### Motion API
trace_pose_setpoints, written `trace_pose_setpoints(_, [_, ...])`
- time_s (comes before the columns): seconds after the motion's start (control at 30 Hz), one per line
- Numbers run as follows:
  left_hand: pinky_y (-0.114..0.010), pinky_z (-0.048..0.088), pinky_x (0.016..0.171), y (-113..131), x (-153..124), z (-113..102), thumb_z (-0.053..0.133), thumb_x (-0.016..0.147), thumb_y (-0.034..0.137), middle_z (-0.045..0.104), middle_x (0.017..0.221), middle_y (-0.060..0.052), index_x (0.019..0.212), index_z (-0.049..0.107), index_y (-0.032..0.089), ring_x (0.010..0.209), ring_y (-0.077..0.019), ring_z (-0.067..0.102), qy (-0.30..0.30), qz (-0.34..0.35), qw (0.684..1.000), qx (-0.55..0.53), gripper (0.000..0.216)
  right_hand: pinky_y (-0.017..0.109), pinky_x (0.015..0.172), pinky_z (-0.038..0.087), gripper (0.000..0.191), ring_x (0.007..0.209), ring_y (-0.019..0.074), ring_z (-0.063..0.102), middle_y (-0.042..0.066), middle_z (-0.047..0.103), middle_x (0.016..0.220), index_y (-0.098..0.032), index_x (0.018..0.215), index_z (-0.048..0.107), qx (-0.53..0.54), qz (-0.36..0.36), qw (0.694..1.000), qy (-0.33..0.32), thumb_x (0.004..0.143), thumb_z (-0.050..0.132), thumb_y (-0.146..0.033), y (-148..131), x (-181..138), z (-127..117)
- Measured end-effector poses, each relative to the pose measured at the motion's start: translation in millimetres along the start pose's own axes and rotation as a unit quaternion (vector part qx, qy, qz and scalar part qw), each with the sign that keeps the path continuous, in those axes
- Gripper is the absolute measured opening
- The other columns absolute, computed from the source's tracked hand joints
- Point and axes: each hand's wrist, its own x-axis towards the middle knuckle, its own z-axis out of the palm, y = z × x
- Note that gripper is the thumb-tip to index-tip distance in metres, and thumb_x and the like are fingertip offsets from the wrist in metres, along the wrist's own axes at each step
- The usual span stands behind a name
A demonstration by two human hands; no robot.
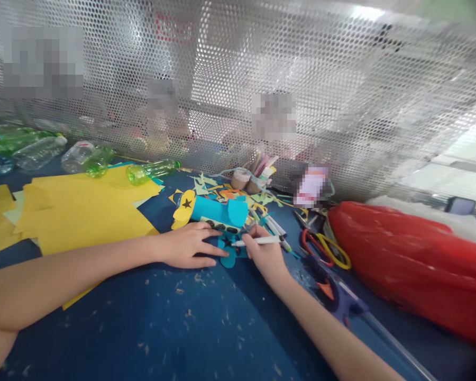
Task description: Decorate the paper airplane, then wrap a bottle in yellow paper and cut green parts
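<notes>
A blue paper airplane model with a yellow piece bearing a black star lies on the table. Just in front of it is a small blue paper cutout with a black star. My left hand rests palm down with its fingers spread, the fingertips on the cutout's left side. Between the fingers of my right hand is a white marker, its tip at the star on the cutout. Part of the cutout is hidden by my hands.
Yellow paper sheets and plastic bottles lie to the left. Paper scraps and cups stand behind the model. At right are scissors, a glue gun with a glue stick, and a red bag. A perforated metal panel rises behind.
</notes>
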Motion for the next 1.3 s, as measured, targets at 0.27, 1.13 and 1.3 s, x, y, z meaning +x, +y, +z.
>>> trace_pose_setpoints(0.27, [-0.046, 0.035, 0.101, -0.4, -0.1, 0.1, 0.044, 0.092, 0.045, 0.045, 0.137, -0.009, 0.125, 0.056, 0.034, 0.121, -0.029, 0.041, 0.005, 0.003, 1.0, 0.003, 0.037, 0.025, 0.038, 0.029, 0.023, 0.034, 0.0109, 0.036, -0.008, 0.041, 0.033, -0.025, 0.052, 0.038, 0.002, 0.003, 1.0, 0.004, 0.067, 0.055, -0.027, 0.6, 0.9, -0.3])
trace_pose_setpoints(1.13, [-0.046, 0.035, 0.101, -0.7, -0.7, 0.8, 0.044, 0.092, 0.044, 0.045, 0.138, -0.009, 0.125, 0.057, 0.034, 0.121, -0.0292, 0.041, 0.005, 0.004, 1.0, -0.003, 0.037, 0.023, 0.038, 0.027, 0.026, 0.033, 0.0092, 0.035, -0.008, 0.04, 0.033, -0.024, 0.05, 0.036, -0.002, -0.01, 1.0, 0.017, 0.069, 0.054, -0.026, 2.0, 0.1, -2.8])
trace_pose_setpoints(1.3, [-0.046, 0.035, 0.101, -0.8, -0.9, 1.9, 0.045, 0.092, 0.044, 0.046, 0.137, -0.01, 0.123, 0.058, 0.033, 0.12, -0.0296, 0.042, 0.015, 0.008, 1.0, -0.008, 0.036, 0.022, 0.037, 0.027, 0.025, 0.033, 0.009, 0.035, -0.008, 0.04, 0.032, -0.024, 0.05, 0.037, 0.004, -0.008, 1.0, 0.021, 0.069, 0.054, -0.026, 2.9, 0.7, -1.9])
